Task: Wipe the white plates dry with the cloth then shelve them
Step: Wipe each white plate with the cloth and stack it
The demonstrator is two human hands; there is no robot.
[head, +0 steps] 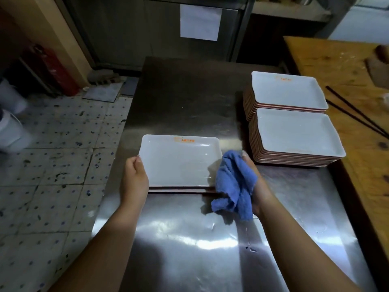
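A white rectangular plate (179,161) with an orange mark at its far rim lies on one or two more plates, over the steel table (189,98). My left hand (134,180) grips its left edge, thumb on the rim. My right hand (255,184) holds a crumpled blue cloth (234,186) against the plate's right near corner. To the right stand two stacks of the same white plates, a near stack (294,133) and a far stack (288,91).
A wooden table (336,64) adjoins the steel table on the right, with dark chopsticks (355,114) lying on it. A tiled floor lies to the left, with a red extinguisher (52,68) and white buckets (10,131). A steel cabinet (168,30) stands behind.
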